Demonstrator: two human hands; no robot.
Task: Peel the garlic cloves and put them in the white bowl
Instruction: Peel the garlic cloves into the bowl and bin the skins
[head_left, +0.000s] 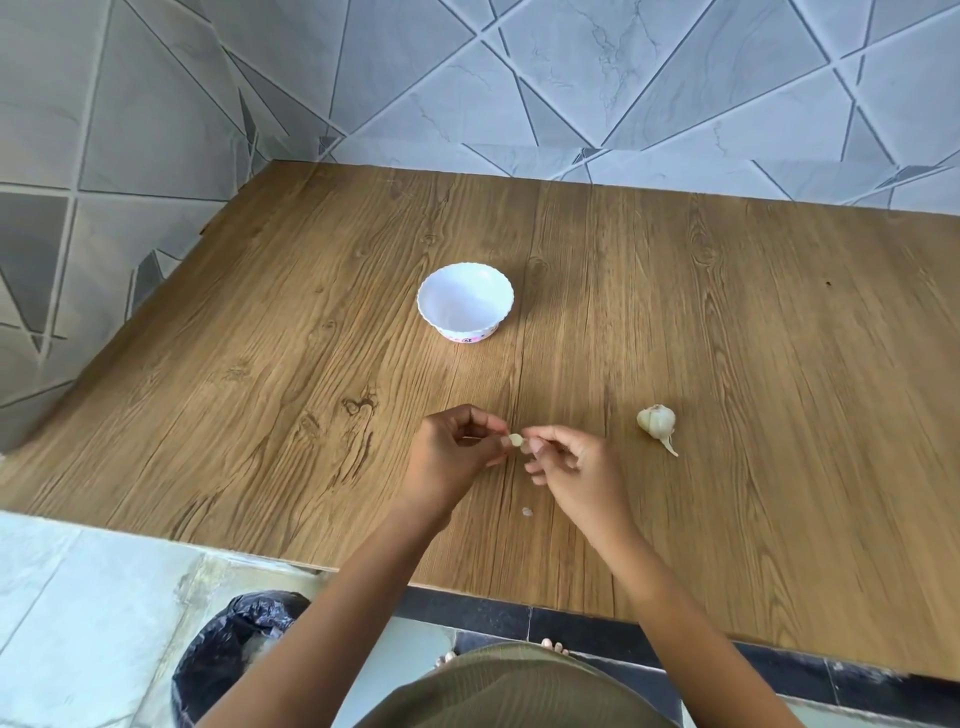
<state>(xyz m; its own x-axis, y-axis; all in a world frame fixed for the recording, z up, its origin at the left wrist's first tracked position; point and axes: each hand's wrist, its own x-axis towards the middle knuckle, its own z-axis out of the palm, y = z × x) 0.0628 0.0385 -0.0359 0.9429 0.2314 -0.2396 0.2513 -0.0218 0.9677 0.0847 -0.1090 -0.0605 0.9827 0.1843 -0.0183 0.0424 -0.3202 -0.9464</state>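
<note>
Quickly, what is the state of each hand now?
Left hand: closed, pinching the garlic clove.
Right hand: closed, pinching the same garlic clove from its other side.

A wood-grain table (260, 312) sits against grey triangle-patterned wall tiles (623, 78), above pale floor (78, 597) and seemingly a black-lined bin (228, 654).

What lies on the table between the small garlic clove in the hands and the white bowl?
Nothing: in the head view, only bare brown wooden tabletop stretches between the small pale garlic clove and the white scalloped bowl.
</note>
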